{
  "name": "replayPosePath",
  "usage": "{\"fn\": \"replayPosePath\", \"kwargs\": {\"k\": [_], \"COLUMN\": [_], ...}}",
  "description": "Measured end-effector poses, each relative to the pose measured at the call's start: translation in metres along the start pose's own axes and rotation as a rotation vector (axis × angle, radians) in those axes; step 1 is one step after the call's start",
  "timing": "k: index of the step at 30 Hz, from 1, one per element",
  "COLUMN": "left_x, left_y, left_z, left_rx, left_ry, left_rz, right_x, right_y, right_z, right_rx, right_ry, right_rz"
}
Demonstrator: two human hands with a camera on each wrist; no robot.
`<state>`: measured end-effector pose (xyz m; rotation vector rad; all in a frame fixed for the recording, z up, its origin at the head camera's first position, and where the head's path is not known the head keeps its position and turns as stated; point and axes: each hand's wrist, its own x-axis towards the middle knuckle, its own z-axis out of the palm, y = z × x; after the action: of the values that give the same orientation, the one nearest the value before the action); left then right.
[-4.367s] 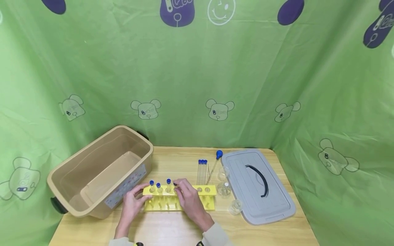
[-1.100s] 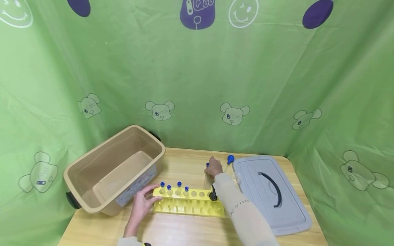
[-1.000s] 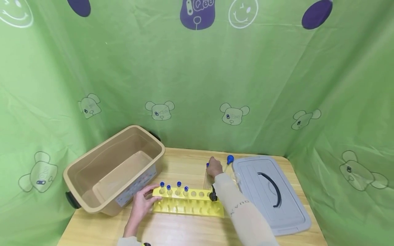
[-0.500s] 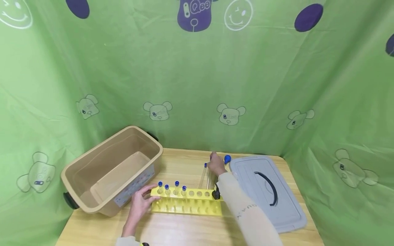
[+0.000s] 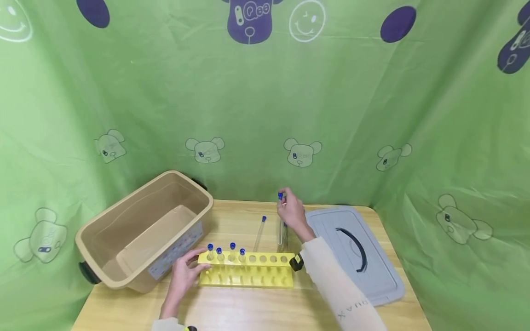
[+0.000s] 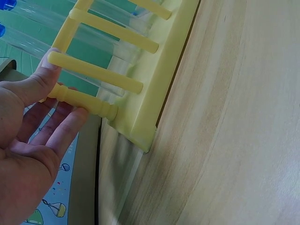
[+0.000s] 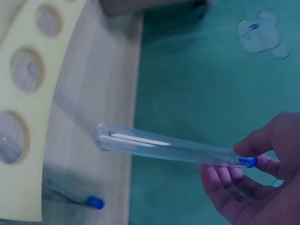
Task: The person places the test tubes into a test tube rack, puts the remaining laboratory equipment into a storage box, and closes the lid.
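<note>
**Right hand (image 5: 291, 211) pinches a capped test tube (image 7: 164, 145) beyond the test-tube rack (image 5: 246, 263)**

The pinched tube is a clear, glossy, slim cylinder with a rounded bottom and a blue cap (image 5: 280, 195); glass or plastic, I cannot tell. The rack is smooth yellow plastic, its upper plate pierced by round holes, with four blue-capped tubes (image 5: 233, 250) standing in those at its left. A tan plastic tub (image 5: 136, 220) and a ribbed grey lid (image 5: 372, 257) with a black handle flank it on the wood-grained table (image 5: 232, 308).

The left hand (image 5: 184, 273) grips the rack's left end. Its wrist view adds what the head view barely shows: a ridged end post touched by the fingers, slender rounded pegs, and flask drawings on the tub's label. The right wrist view shows the pinched tube at full length, while from the head much of it is behind the hand.

That tube is off the table, thumb and fingers at its capped end, its round bottom directed toward the rack. Seen from the head, its long axis runs across the rack's row, cap toward the curtain (image 5: 248, 105); the exact tilt is unclear. Another capped tube (image 5: 260, 233) lies behind the rack, cap also pointing away from the person.
</note>
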<state>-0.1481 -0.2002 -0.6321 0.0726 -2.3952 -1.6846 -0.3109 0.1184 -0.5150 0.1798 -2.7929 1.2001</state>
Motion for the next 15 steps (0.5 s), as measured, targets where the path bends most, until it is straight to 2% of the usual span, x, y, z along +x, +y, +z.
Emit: {"fn": "replayPosePath", "kwargs": {"k": [5,9,15], "left_x": [0.001,0.0,0.0], "left_y": [0.001,0.001,0.001], "left_z": [-0.001,-0.001,-0.001], "left_rx": [0.006,0.032,0.036], "left_ry": [-0.007,-0.007,-0.001], "left_rz": [-0.006,0.013,0.014], "right_x": [-0.016,-0.031,-0.052], "right_y": [-0.021,-0.035,-0.04], "right_z": [-0.01,-0.014,-0.01], "right_rx": [0.073,0.157,0.28], "right_ry": [0.057,0.092,0.102], "right_rz": [-0.103,-0.222,-0.351]}}
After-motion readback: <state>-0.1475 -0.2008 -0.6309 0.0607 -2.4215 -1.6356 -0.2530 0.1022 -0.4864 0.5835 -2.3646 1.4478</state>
